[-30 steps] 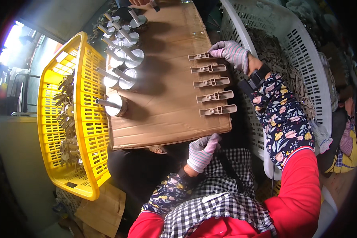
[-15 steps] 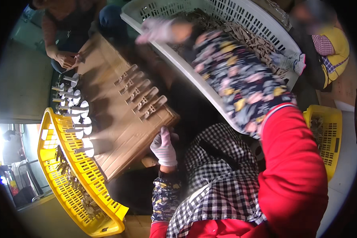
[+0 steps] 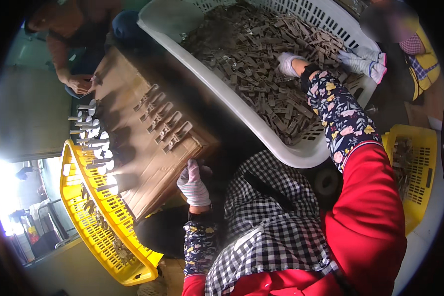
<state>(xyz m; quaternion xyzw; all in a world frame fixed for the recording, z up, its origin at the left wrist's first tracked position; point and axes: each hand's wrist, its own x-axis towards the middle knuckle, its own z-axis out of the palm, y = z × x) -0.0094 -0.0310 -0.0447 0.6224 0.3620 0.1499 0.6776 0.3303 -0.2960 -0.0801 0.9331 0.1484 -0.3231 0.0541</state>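
My right hand (image 3: 290, 64), in a pale striped glove, reaches into the large white plastic basket (image 3: 301, 157). It touches a heap of small, flat, brownish-grey clip-like parts (image 3: 251, 74); its fingertips are too unclear to read. My left hand (image 3: 193, 186), gloved the same way, is curled closed beside the near corner of a cardboard-covered work surface (image 3: 128, 111). What it holds, if anything, is hidden. Just beyond it, several of the clip-like parts (image 3: 164, 124) stand in a slanting row on the cardboard. Along the left edge are several upright pieces with round white discs (image 3: 103, 153).
A yellow crate (image 3: 150, 259) with metal parts stands at the left. Another yellow crate (image 3: 426, 170) is at the right. A pair of striped gloves (image 3: 365, 63) lies on the white basket's right side. A co-worker's hands (image 3: 81, 84) are at the cardboard's far end.
My right hand has swung from the white basket's left rim to the right, down onto the heap. My left hand stays by the cardboard corner. The whole view has shifted slightly.
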